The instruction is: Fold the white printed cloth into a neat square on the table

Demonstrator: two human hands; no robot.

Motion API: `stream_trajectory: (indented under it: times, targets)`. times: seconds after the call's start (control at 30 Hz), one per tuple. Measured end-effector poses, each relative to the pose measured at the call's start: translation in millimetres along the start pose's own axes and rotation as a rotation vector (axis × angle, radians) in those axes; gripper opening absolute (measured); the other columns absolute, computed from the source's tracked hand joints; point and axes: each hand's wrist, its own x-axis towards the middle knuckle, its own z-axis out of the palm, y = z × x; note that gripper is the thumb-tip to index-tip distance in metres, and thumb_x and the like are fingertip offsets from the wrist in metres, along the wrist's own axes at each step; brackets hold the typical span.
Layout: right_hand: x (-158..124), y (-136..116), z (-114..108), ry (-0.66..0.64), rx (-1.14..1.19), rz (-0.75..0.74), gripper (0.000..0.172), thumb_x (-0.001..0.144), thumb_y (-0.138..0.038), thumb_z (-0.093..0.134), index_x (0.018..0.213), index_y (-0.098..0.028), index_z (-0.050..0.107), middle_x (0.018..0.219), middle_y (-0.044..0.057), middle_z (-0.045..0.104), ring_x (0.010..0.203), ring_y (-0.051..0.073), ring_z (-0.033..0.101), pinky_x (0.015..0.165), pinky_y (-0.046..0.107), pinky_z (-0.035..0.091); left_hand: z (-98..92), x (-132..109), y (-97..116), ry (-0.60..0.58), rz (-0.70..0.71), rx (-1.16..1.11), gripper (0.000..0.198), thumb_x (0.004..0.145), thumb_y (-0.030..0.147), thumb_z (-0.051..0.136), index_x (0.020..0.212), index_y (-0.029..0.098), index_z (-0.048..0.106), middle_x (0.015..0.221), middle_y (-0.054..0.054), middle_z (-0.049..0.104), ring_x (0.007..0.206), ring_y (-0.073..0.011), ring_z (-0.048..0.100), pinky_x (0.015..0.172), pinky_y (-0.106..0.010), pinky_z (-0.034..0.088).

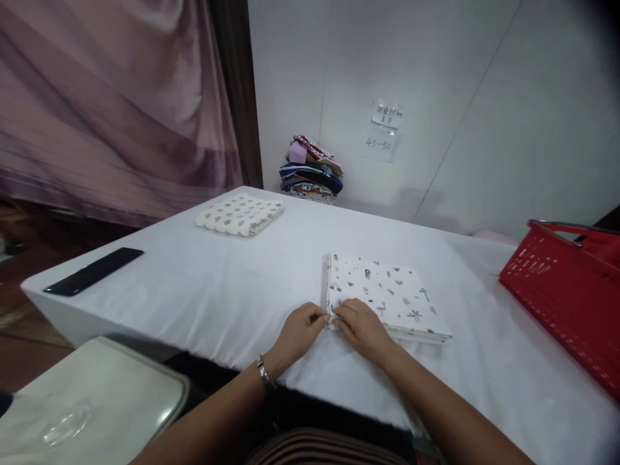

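Now, the folded cloth [387, 294] lies flat on the white table [232, 278], near its front edge, and small prints are spread over its upper face. At its near left corner, the left hand [306, 328] and the right hand [361, 328] come together, just beside each other. Both are narrow, each pinching this corner between thumb and finger. A metal band [263, 371] goes around the left wrist. Farther to the left, a second cloth [239, 215], also folded, rests well apart from the first, and a black panel [94, 271] lies at the left edge. On the right side stands a red basket [566, 297]. Behind the table, a clothes pile [312, 171] is near the wall [436, 71].
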Motion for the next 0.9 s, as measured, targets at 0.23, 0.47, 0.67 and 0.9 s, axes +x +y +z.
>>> stream_trajectory:
  times: [0.23,0.47,0.67,0.9]
  targets:
    - [2,1,2,0.03,0.114,0.031,0.012,0.088,-0.02,0.047,0.085,-0.019,0.058,0.082,0.003,0.056,0.08,0.016,0.05,0.072,0.029,0.04,0.0,0,2,-0.013,-0.029,0.008,0.018,0.077,0.032,0.051,0.07,0.019,0.06,0.072,0.001,0.059,0.068,-0.0135,0.053,0.064,-0.026,0.039]
    - [4,4,4,0.065,0.245,0.06,0.015,0.088,-0.017,0.046,0.079,-0.02,0.058,0.076,0.001,0.055,0.076,0.014,0.051,0.068,0.026,0.041,-0.4,0,1,-0.015,-0.023,0.03,0.015,0.075,0.03,0.052,0.069,0.019,0.06,0.073,0.001,0.06,0.07,-0.0135,0.053,0.067,-0.026,0.04]
    - [0,3,11,0.109,0.119,-0.027,0.016,0.088,-0.018,0.043,0.084,-0.02,0.058,0.08,0.004,0.056,0.078,0.017,0.051,0.068,0.029,0.042,-4.7,3,-1,-0.071,-0.039,0.052,0.015,0.073,0.03,0.052,0.07,0.019,0.061,0.075,0.001,0.062,0.071,-0.0138,0.054,0.065,-0.024,0.04]
    - [-10,2,20,0.186,0.039,-0.105,0.024,0.088,-0.017,0.041,0.108,-0.019,0.054,0.092,0.009,0.056,0.083,0.02,0.051,0.072,0.034,0.043,-30.4,51,-3,-0.162,-0.095,0.04,0.021,0.071,0.033,0.051,0.074,0.018,0.065,0.07,0.0,0.064,0.066,-0.0138,0.055,0.059,-0.022,0.04]
